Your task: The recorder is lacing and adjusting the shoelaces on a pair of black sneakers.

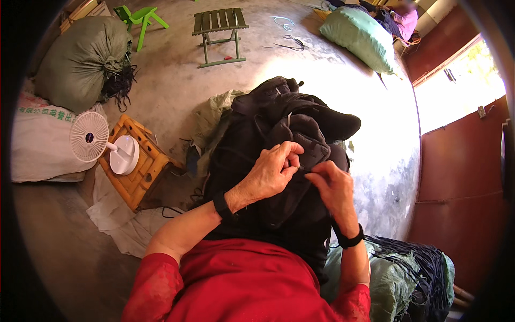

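Note:
A heap of black, padded fabric pieces (252, 139) lies across my lap, on dark trousers. On top is a dark piece with a rounded, padded collar, like a shoe upper (300, 134). My left hand (273, 169) is closed in a pinch at this piece's near edge, its fingers curled inward. Just right of it, my right hand (333, 188) pinches thumb and forefinger together beside the same edge. Whatever is between the fingertips of either hand is too small to make out. Each wrist wears a black band.
At the left, a white fan (124, 155) stands on a bamboo stool (140, 185), near stuffed sacks (75, 64). Dark laces (424, 263) drape over a bag at lower right. Farther off are a folding stool (221, 21), a pale green sack (357, 37) and another person (405, 21).

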Demonstrator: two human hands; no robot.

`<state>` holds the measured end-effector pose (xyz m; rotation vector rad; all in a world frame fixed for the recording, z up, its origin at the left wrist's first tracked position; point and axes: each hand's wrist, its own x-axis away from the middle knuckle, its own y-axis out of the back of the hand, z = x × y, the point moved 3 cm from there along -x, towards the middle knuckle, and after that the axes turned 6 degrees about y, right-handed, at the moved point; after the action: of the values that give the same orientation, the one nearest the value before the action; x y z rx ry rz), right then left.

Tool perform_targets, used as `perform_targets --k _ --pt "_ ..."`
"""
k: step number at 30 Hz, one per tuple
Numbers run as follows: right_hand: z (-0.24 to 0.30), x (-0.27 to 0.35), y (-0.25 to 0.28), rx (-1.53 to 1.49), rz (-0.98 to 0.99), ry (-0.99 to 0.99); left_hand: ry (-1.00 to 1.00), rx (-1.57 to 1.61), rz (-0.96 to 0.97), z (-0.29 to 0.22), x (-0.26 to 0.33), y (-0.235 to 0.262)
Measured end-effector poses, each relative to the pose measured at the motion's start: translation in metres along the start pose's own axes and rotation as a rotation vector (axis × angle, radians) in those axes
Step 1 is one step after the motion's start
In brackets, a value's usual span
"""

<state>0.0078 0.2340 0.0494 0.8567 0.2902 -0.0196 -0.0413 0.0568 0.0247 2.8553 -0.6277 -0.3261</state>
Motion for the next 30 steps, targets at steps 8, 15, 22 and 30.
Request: perform_targets --k 8,15,22,30 --pt "0.012 -0.007 -0.011 0.036 0.036 -0.027 -0.011 0.047 -0.009 0.006 0.002 0.002" --pt "0.003 0.022 0.015 0.350 -0.324 0.167 -0.020 0.128 -0.167 0.003 0.014 0.020" --pt "-0.185 0.206 0.198 0.321 -0.959 -0.691 -0.034 -0.282 -0.202 0.030 0.019 0.061" --pt "-0.154 0.175 0.096 -0.212 -0.669 -0.635 -0.127 -0.538 -0.128 0.029 0.001 0.048"
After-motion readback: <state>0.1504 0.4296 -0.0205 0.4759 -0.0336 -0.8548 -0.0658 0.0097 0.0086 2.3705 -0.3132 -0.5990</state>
